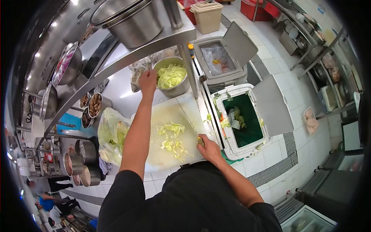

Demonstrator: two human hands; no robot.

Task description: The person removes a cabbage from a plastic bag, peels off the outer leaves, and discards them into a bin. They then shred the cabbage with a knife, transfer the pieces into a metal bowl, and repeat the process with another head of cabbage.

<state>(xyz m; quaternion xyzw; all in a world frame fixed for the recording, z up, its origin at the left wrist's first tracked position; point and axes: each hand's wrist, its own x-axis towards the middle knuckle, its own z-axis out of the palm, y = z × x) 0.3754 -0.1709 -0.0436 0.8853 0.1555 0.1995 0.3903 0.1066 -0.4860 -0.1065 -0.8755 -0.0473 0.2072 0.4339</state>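
Observation:
A white cutting board point(154, 116) bears a loose heap of chopped pale green leaves point(172, 141). At the board's right edge my right hand point(210, 149) is closed round the handle of a knife point(187, 118), whose blade lies along the board. My left hand point(148, 82) is closed at the left rim of a metal pot point(174, 92) full of shredded greens point(171, 75); whether its fingers hold anything is too small to make out. Left of my left forearm lies a clear plastic bag point(110, 135) of leafy greens.
An open white bin point(266, 127) with scraps stands right of the board, a grey bin point(228, 79) beyond it. A metal shelf point(154, 42) with stacked pots point(135, 25) crosses above the counter. Food containers point(95, 104) stand left. Several people are far off at lower left.

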